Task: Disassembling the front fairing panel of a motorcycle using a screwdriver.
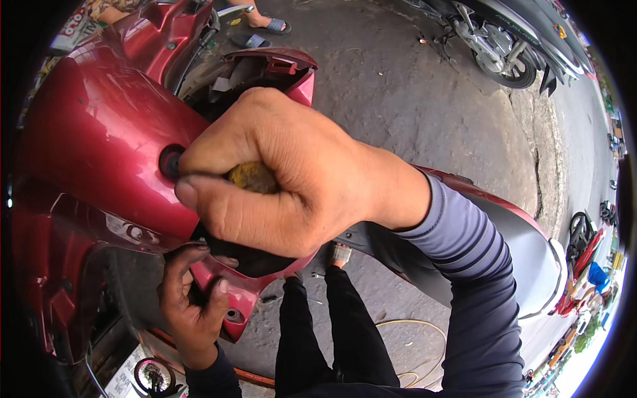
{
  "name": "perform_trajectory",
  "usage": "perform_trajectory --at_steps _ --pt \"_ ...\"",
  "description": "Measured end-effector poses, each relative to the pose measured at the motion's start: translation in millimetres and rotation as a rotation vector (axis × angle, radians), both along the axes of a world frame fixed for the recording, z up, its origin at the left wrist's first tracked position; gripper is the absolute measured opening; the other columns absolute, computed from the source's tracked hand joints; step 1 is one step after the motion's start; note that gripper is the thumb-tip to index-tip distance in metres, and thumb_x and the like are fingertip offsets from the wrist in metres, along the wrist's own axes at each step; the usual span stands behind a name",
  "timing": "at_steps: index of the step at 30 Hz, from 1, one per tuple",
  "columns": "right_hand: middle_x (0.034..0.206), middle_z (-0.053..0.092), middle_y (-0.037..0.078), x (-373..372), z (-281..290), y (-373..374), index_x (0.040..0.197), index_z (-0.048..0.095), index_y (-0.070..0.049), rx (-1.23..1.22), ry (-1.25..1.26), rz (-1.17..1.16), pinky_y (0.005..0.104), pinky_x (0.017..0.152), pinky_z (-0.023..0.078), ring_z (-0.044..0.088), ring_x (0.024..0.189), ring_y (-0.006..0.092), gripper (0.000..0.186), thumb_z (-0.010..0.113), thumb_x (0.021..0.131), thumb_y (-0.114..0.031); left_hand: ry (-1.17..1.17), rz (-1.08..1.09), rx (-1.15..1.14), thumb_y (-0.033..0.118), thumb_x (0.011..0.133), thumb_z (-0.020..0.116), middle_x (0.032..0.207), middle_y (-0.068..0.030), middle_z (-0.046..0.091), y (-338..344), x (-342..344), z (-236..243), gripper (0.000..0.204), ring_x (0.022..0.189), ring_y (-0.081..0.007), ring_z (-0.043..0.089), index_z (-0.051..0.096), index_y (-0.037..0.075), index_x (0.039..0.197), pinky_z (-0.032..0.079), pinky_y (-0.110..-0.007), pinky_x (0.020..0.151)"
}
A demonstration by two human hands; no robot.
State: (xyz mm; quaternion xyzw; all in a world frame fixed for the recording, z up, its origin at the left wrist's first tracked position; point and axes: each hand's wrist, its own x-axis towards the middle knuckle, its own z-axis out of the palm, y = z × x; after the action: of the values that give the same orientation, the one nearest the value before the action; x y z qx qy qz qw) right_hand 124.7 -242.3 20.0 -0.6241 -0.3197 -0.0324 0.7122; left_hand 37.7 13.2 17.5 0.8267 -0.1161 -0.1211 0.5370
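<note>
My right hand (279, 179) is closed round a yellow tool handle (251, 176), its fingertips at a round black recess (171, 159) in a glossy red scooter body panel (99, 132); the tool's tip is hidden. My left hand (192, 302) grips the lower red panel (229, 305) with curled fingers, just below the right hand. A dark opening in the bodywork lies behind both hands, largely covered by the right one.
The scooter's long seat (531, 265) runs to the right. A yellow hose (441, 345) lies on the pavement (424, 99) near my feet. Parked motorbikes (504, 56) line the top right and right edge. Another person's sandalled foot (269, 21) is at the top.
</note>
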Motion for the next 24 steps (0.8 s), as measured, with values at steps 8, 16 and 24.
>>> perform_trajectory --at_steps 8,16,24 --pt "0.055 0.051 0.018 -17.5 -14.1 12.5 0.06 0.051 0.002 -0.091 -0.077 0.201 0.0415 0.05 0.041 0.053 0.051 0.0364 0.028 0.061 0.084 -0.01 -0.212 -0.121 0.112 0.01 0.089 0.072 0.101 -0.0143 0.069 4.8 9.6 -3.5 0.047 0.094 -0.0157 0.065 0.053 -0.007 0.128 0.051 -0.03 0.086" --pt "0.05 0.04 0.006 -36.0 -18.4 -4.9 0.059 0.039 -0.003 -0.095 -0.117 -0.064 0.0362 0.042 0.033 0.045 0.041 0.0256 0.036 0.059 0.089 -0.007 -0.096 -0.054 -0.004 0.004 0.09 0.068 0.104 -0.0168 0.07 -9.5 5.8 -2.2 0.041 0.094 -0.0234 0.071 0.055 -0.006 0.127 0.052 -0.033 0.088" --pt "0.053 0.042 0.005 -37.4 11.7 -19.3 0.065 0.041 -0.006 0.189 0.258 -0.083 0.0275 0.045 0.033 0.036 0.043 0.0121 0.045 0.044 0.103 -0.031 -0.064 -0.07 -0.011 0.003 0.087 0.068 0.101 -0.0185 0.072 -7.3 9.0 -4.9 0.043 0.094 -0.0224 0.071 0.056 -0.004 0.128 0.052 -0.032 0.088"
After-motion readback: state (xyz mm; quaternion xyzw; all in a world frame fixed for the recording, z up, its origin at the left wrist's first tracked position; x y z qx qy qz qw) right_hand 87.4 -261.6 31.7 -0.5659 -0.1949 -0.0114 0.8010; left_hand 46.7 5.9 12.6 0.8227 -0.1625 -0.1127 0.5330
